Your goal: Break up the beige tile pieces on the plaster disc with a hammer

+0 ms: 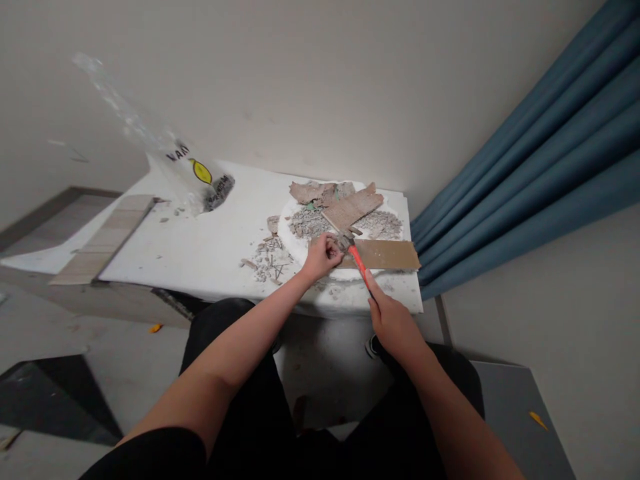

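Observation:
My right hand (393, 320) grips the orange handle of a hammer (357, 259), whose dusty metal head rests by my left hand. My left hand (323, 255) is closed in a fist at the edge of a round white plate (295, 243), fingers pinched on something too small to make out. On the plate lie grey crushed rubble (310, 223), broken brown tile pieces (345, 203) and a flat brown cardboard strip (387, 255). More grey fragments (270, 260) are scattered left of the plate.
A white table (215, 233) carries everything. A clear plastic bag (195, 177) with a yellow logo stands at its back left, a wooden plank (107, 237) along its left edge. Blue curtain (525, 167) hangs to the right. My dark-trousered knees sit below the table.

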A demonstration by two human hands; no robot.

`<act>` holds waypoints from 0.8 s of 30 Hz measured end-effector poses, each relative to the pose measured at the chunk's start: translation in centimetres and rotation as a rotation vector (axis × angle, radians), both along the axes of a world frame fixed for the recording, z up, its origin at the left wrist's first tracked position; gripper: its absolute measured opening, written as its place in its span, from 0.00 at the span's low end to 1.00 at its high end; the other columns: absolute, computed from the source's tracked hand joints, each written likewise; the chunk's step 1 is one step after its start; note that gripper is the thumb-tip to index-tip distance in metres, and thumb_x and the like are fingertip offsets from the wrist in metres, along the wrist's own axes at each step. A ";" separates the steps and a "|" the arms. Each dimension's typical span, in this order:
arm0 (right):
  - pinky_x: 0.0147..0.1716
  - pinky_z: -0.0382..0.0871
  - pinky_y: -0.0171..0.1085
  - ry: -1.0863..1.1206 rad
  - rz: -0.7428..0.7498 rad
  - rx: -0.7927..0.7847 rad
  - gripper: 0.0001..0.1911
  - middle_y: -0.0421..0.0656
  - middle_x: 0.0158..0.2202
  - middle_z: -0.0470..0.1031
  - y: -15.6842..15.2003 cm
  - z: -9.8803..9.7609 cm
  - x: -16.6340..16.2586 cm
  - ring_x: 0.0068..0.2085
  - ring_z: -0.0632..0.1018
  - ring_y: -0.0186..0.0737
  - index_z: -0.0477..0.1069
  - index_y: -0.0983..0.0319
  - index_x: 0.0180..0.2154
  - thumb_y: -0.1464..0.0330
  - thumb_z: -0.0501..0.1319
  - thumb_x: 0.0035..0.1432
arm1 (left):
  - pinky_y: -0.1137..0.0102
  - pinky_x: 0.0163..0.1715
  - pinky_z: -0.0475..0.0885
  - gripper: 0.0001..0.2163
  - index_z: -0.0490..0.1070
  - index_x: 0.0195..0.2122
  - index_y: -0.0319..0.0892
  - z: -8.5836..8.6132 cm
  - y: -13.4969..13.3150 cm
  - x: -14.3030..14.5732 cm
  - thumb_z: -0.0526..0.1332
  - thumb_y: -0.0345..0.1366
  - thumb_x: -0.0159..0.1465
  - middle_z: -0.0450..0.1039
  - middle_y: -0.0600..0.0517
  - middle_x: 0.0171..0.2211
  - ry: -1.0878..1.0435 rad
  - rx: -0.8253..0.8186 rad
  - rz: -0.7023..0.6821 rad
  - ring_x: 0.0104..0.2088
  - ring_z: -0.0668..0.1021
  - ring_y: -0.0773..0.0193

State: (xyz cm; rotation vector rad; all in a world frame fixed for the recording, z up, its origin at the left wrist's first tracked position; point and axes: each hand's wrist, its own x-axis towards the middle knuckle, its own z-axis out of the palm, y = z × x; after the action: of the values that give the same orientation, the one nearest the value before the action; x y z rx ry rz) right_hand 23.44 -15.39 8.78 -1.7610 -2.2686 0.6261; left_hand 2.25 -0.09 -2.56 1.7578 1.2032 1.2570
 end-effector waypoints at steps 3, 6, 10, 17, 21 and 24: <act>0.37 0.69 0.38 0.025 -0.018 0.038 0.34 0.50 0.43 0.82 0.0 0.1 -0.1 0.38 0.81 0.46 0.45 0.56 0.76 0.68 0.45 0.72 | 0.71 0.34 0.71 0.19 0.61 0.48 0.45 0.1 0.0 0.0 0.67 0.32 0.58 0.74 0.59 0.27 0.006 0.003 -0.010 0.29 0.77 0.67; 0.36 0.69 0.38 -0.001 -0.031 0.008 0.34 0.49 0.40 0.82 0.0 0.3 -0.1 0.36 0.80 0.46 0.46 0.56 0.76 0.69 0.46 0.72 | 0.71 0.34 0.71 0.19 0.61 0.48 0.45 0.1 0.0 0.0 0.67 0.33 0.59 0.74 0.60 0.27 0.020 0.008 -0.013 0.28 0.77 0.67; 0.35 0.68 0.38 0.010 -0.044 0.010 0.34 0.48 0.40 0.82 0.0 0.6 0.0 0.36 0.80 0.46 0.43 0.56 0.76 0.69 0.46 0.72 | 0.70 0.35 0.71 0.19 0.61 0.48 0.45 0.0 0.0 0.0 0.66 0.33 0.59 0.73 0.60 0.26 0.022 0.000 -0.023 0.28 0.77 0.66; 0.35 0.67 0.37 -0.041 -0.012 0.004 0.34 0.49 0.41 0.83 0.0 0.5 -0.2 0.37 0.81 0.46 0.45 0.56 0.76 0.69 0.47 0.72 | 0.71 0.33 0.70 0.19 0.62 0.48 0.45 0.1 -0.1 0.0 0.67 0.33 0.58 0.73 0.60 0.26 0.038 -0.024 0.004 0.28 0.77 0.67; 0.36 0.67 0.37 -0.024 -0.018 0.018 0.34 0.49 0.41 0.83 0.1 0.4 -0.3 0.37 0.80 0.46 0.45 0.57 0.76 0.69 0.46 0.72 | 0.71 0.33 0.70 0.20 0.61 0.48 0.45 0.2 -0.2 -0.1 0.67 0.33 0.58 0.74 0.59 0.27 0.044 -0.011 -0.005 0.28 0.77 0.66; 0.36 0.67 0.37 -0.043 0.002 -0.010 0.34 0.48 0.39 0.82 0.2 0.3 -0.1 0.36 0.80 0.46 0.46 0.58 0.76 0.69 0.46 0.72 | 0.71 0.33 0.69 0.19 0.61 0.48 0.45 0.4 -0.2 -0.1 0.66 0.34 0.58 0.73 0.60 0.26 0.031 -0.019 -0.002 0.28 0.76 0.66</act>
State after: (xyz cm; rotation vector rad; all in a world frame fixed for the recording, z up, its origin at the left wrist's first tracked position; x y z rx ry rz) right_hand 23.30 -15.22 9.06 -1.7932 -2.2998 0.6065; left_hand 2.18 -0.30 -2.19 1.7701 1.2262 1.2178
